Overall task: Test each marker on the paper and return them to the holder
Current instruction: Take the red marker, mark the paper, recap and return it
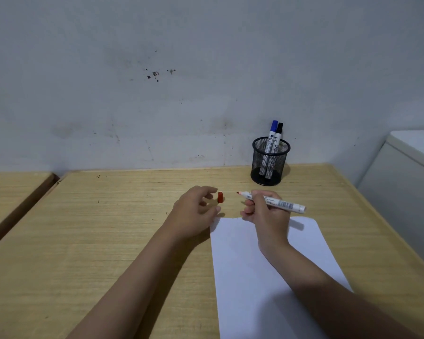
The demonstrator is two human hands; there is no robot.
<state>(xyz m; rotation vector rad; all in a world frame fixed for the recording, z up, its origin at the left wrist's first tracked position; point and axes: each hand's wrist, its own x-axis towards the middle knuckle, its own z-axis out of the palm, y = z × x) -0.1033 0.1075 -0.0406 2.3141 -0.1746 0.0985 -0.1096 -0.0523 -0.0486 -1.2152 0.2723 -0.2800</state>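
Lying closest of all is a plain white sheet of paper (267, 265) on the light wooden surface (96, 241). It is flat, and its near end runs off the bottom of the picture. No marks show on the part that can be seen. The right arm crosses over it.

Just past the far edge of the paper is the right hand (264, 214). Its fingers are curled tight around a white marker with a red tip (274, 202). The marker has no cap on. It lies almost level in the hand, with the red tip pointing left and the back end sticking out to the right. The tip is up in the air, beyond the paper, not touching it.

To the left is the left hand (196, 209), a little way from the right one. It is loosely open, with the fingers bent, and it holds nothing. It is by the paper's far left corner.

Between the two hands, close to the left fingertips, a small red marker cap (220, 197) stands on the surface. It is not touching either hand. The marker's tip points toward it.

Farther back and to the right is a round black wire mesh holder (269, 162), near the wall (157, 81). Two capped white markers stand inside it, leaning side by side: a blue-capped marker (272, 138) and a black-capped marker (277, 140).
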